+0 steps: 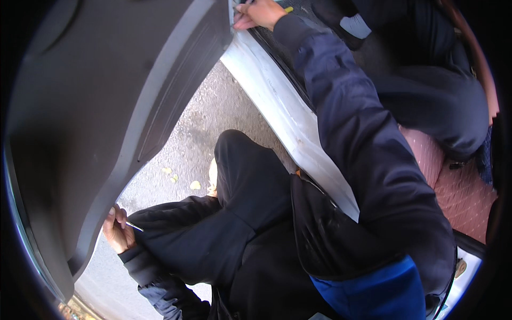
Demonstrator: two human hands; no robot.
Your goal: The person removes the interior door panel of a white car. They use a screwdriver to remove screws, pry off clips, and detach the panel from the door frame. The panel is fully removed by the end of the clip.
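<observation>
From my station, I view the open door (80, 112) at left, with the left hand (120, 234) at its lower edge and the right hand (261, 13) at its upper corner, beside the sill (277, 112). The left fingers curl and pinch a thin rod (134, 227); the right fingers are bunched, and I cannot tell what, if anything, they grip. A yellow-green strip (289, 9) shows behind the right wrist. Caution: I judge that a door swing could trap the right fingers at the corner. A loose pinch could drop the rod onto the ground (205, 106); a slip of its tip could scratch the panel. The door is matte dark plastic with a paler curved band; the sill is glossy, stepped white metal, scuffed in places. The ground is grainy, with yellow leaves (195, 185).
</observation>
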